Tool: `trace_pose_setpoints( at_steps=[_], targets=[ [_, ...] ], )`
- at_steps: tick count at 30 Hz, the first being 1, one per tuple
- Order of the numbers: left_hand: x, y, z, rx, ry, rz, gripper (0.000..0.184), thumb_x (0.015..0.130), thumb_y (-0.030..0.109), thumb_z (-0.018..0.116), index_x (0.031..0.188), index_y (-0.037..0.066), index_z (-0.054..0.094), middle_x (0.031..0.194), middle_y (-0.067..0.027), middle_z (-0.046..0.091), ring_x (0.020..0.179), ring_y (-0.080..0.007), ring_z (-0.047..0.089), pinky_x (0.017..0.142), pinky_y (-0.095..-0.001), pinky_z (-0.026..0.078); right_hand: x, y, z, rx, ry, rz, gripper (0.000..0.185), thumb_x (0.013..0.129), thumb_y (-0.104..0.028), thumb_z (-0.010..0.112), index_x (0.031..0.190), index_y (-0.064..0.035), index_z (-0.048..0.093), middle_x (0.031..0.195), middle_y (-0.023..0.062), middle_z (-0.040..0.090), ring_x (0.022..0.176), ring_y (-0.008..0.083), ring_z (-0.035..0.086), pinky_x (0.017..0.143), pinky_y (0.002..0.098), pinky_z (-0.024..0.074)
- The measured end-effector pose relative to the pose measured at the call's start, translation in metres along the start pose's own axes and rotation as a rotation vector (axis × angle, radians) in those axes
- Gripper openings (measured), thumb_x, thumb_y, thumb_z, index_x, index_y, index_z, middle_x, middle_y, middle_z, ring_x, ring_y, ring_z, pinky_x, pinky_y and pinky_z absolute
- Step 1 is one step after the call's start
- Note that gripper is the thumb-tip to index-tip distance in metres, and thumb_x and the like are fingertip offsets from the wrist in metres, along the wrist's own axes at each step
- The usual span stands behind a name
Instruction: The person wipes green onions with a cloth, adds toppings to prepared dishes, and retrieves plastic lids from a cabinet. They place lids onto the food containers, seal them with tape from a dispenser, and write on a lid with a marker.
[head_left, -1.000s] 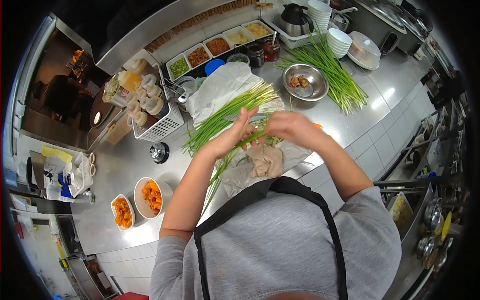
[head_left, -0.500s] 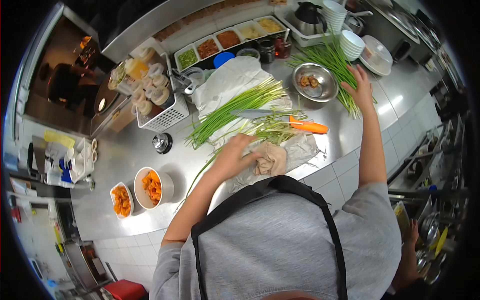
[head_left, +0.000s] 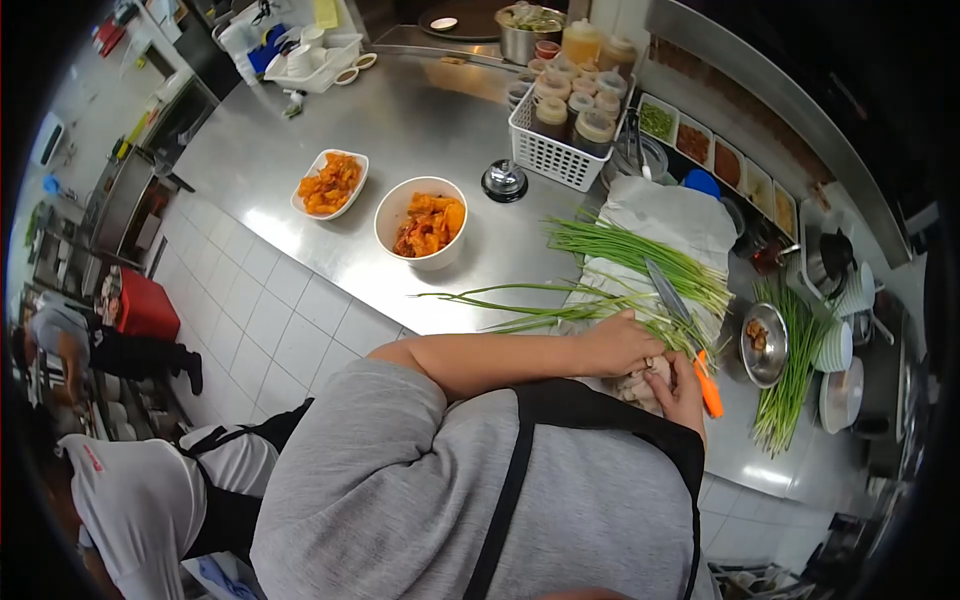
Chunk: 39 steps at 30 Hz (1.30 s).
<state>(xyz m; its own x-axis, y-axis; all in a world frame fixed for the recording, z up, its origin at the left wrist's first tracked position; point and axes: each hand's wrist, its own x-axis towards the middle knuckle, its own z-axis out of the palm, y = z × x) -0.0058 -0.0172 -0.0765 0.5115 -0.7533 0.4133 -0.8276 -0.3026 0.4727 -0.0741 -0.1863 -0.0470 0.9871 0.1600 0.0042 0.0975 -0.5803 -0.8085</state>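
Note:
My left hand (head_left: 622, 346) is closed at the near edge of the green onions. What its curled fingers hold is hidden. Close beside it, my right hand (head_left: 684, 392) grips a crumpled beige cloth (head_left: 640, 388), its thumb lying across the folds. A few loose green onions (head_left: 540, 308) trail left from my hands, and a thicker bunch of green onions (head_left: 640, 252) lies behind them on white paper (head_left: 683, 208). An orange-handled knife (head_left: 710, 388) rests just right of my hands, its blade across the stalks.
A metal bowl (head_left: 764, 345) with brown pieces and more green onions (head_left: 788, 385) lie at the right. To the left are a white tub (head_left: 421, 264), a small white dish (head_left: 330, 186) and a call bell (head_left: 504, 180). A bottle basket (head_left: 550, 160) stands behind. A co-worker (head_left: 140, 505) is behind me at lower left.
My view has turned left. My right hand has come from the far green onions to the cloth, and my left hand has closed beside it. Two people now show at the left.

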Motion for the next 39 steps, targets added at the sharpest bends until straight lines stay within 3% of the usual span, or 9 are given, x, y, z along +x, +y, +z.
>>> trace_pose_setpoints(
  at_steps=[5, 9, 13, 16, 19, 23, 26, 35, 39],
  targets=[
    [0.005, 0.025, -0.035, -0.241, -0.276, -0.388, 0.02, 0.079, 0.021, 0.049, 0.089, 0.003, 0.048, 0.082, -0.0141, 0.057, 0.077, -0.0336, 0.056, 0.073, -0.0414, 0.038, 0.007, -0.035, -0.021, -0.104, -0.008, -0.105, 0.013, 0.072, -0.003, 0.062, 0.083, 0.0005, 0.057, 0.075, 0.0061, 0.049, 0.067, 0.0131, 0.048, 0.054, 0.0243, 0.038],
    [-0.003, 0.022, -0.034, -0.579, -0.159, -0.328, 0.019, 0.081, 0.017, 0.043, 0.09, 0.001, 0.047, 0.085, -0.0181, 0.055, 0.083, -0.0352, 0.054, 0.076, -0.0412, 0.039, 0.01, -0.04, -0.032, 0.055, -0.031, -0.166, 0.015, 0.069, 0.006, 0.057, 0.083, -0.0004, 0.056, 0.083, 0.0062, 0.05, 0.075, 0.0141, 0.051, 0.062, 0.0232, 0.0431],
    [-0.016, 0.009, -0.036, -0.757, -0.173, -0.224, 0.021, 0.08, 0.007, 0.041, 0.099, 0.002, 0.048, 0.092, -0.0167, 0.052, 0.088, -0.0293, 0.052, 0.079, -0.0366, 0.04, 0.022, -0.031, -0.038, 0.057, -0.005, -0.158, 0.015, 0.068, 0.006, 0.056, 0.081, -0.0006, 0.053, 0.089, 0.0082, 0.052, 0.084, 0.0179, 0.053, 0.07, 0.0257, 0.0441],
    [-0.036, -0.009, -0.028, -0.6, -0.144, -0.091, 0.03, 0.078, -0.001, 0.04, 0.105, 0.005, 0.05, 0.099, -0.0123, 0.049, 0.092, -0.024, 0.05, 0.081, -0.0326, 0.04, 0.034, -0.012, -0.058, -0.123, -0.323, -0.077, 0.02, 0.067, 0.0, 0.06, 0.085, -0.0031, 0.052, 0.107, 0.0122, 0.052, 0.101, 0.0277, 0.05, 0.086, 0.032, 0.0387],
    [-0.061, -0.013, -0.044, -0.605, -0.259, -0.337, 0.025, 0.083, 0.004, 0.043, 0.106, 0.005, 0.05, 0.103, -0.0107, 0.048, 0.093, -0.0204, 0.049, 0.081, -0.0307, 0.04, 0.054, -0.006, -0.078, -0.212, -0.337, -0.162, 0.035, 0.07, -0.015, 0.067, 0.101, -0.0086, 0.053, 0.119, 0.0103, 0.047, 0.11, 0.0249, 0.045, 0.09, 0.0332, 0.036],
    [-0.083, -0.011, -0.068, -0.767, -0.253, -0.74, 0.02, 0.086, 0.011, 0.048, 0.104, 0.005, 0.051, 0.102, -0.0066, 0.052, 0.093, -0.0147, 0.051, 0.08, -0.0274, 0.041, 0.095, -0.024, -0.107, -0.208, 0.001, -0.106, 0.025, 0.073, -0.017, 0.065, 0.092, -0.0047, 0.055, 0.097, 0.009, 0.054, 0.096, 0.0216, 0.051, 0.084, 0.0312, 0.0385],
    [-0.099, -0.015, -0.082, -0.799, -0.075, -0.742, 0.018, 0.086, 0.01, 0.049, 0.102, 0.004, 0.053, 0.1, -0.0045, 0.055, 0.092, -0.0116, 0.052, 0.08, -0.0258, 0.041, 0.121, -0.01, -0.117, -0.471, 0.132, -0.07, 0.022, 0.074, -0.019, 0.065, 0.084, -0.0027, 0.054, 0.089, 0.0078, 0.055, 0.083, 0.0189, 0.053, 0.072, 0.0304, 0.0419],
    [-0.115, -0.025, -0.115, -0.789, 0.226, -0.813, 0.017, 0.085, 0.004, 0.049, 0.101, 0.0, 0.052, 0.094, -0.004, 0.056, 0.084, -0.0096, 0.051, 0.08, -0.0239, 0.041, 0.101, -0.005, -0.073, -0.217, -0.326, 0.097, 0.023, 0.072, -0.019, 0.068, 0.079, -0.003, 0.054, 0.07, 0.0024, 0.053, 0.067, 0.0097, 0.049, 0.062, 0.024, 0.0411],
    [-0.084, -0.007, -0.082, -0.631, -0.041, -0.683, 0.023, 0.084, 0.013, 0.054, 0.105, 0.004, 0.052, 0.095, -0.0037, 0.057, 0.086, -0.0119, 0.052, 0.076, -0.0254, 0.042, 0.06, 0.013, -0.059, -0.284, -0.368, 0.05, 0.03, 0.065, -0.021, 0.072, 0.081, -0.004, 0.054, 0.077, 0.0052, 0.054, 0.072, 0.0164, 0.052, 0.062, 0.0285, 0.0422]
  ],
)
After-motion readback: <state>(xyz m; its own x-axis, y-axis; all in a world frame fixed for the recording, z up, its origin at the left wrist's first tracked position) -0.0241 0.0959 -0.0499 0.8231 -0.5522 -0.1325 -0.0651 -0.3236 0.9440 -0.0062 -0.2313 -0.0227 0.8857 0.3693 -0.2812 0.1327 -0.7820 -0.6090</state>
